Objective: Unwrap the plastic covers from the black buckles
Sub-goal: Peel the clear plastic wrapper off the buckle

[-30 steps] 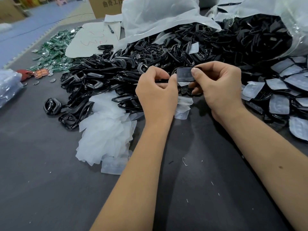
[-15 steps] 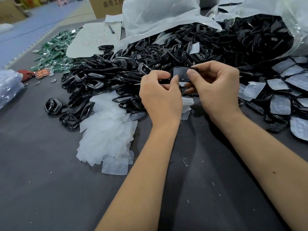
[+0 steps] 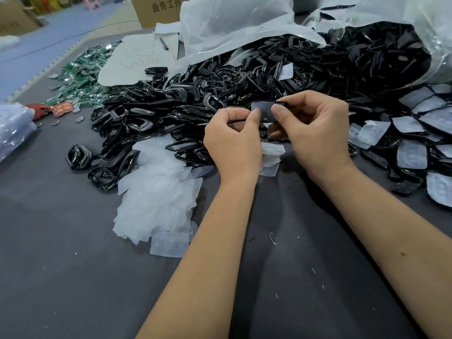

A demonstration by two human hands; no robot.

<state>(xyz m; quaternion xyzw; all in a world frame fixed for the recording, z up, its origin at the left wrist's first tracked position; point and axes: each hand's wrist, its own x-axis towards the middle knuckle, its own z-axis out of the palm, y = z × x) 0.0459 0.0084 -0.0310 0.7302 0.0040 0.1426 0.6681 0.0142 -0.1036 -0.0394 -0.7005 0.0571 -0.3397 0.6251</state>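
You hold one wrapped buckle (image 3: 265, 111) up between both hands, just above the near edge of the black pile, so the cover faces you and you can work its edge. Your left hand (image 3: 232, 143) pinches the left end with thumb and forefinger, the other fingers curled in beneath. Your right hand (image 3: 315, 129) pinches the right end the same way, thumb pressed on the front of the plastic. Gripping both ends lets you pull the film apart or slide the buckle out sideways. Whether the cover has already begun to open is hard to tell, since the thumbs hide the seams.

The sorting around you explains itself. The heap of bare buckles (image 3: 190, 101) lies ahead and to your left, spilling from the large clear bag (image 3: 232, 23). The buckles that remain wrapped (image 3: 413, 152) lie to your right, close to the hand that picks them. The stripped covers (image 3: 156, 192) pile on the desk (image 3: 61, 265) at your left, with a few more (image 3: 271, 157) right under your hands, where they drop as you peel. Judging by these piles, you are well into the job, with a good number at the right not yet done.
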